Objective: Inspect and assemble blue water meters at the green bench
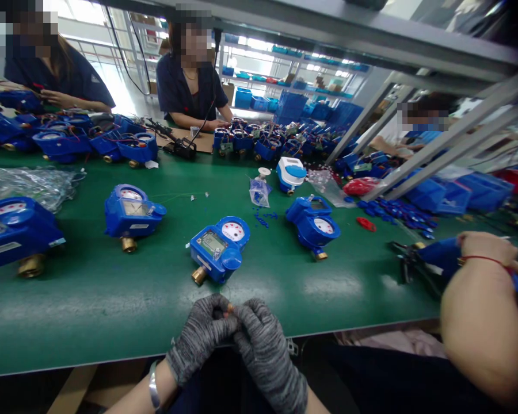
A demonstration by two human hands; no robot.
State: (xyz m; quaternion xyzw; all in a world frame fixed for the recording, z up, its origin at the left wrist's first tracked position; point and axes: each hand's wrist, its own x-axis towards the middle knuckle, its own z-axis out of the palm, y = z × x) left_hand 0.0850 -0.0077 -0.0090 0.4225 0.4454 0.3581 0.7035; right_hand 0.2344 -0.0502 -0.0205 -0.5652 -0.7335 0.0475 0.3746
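Note:
My left hand point(201, 336) and my right hand point(263, 345), both in grey knit gloves, meet at the near edge of the green table point(90, 310). Their fingertips pinch together on a tiny piece that I cannot make out. A blue water meter point(219, 248) with a white dial and a brass fitting lies just beyond my hands. A thin wire seems to run from it toward my fingers.
More blue meters point(132, 215) point(315, 221) point(17, 233) lie across the table. A co-worker's bare arm point(483, 310) at the right holds a blue meter. Other people sit at the far side behind piles of meters. Plastic bags point(26, 184) and small blue parts point(397, 210) are scattered about.

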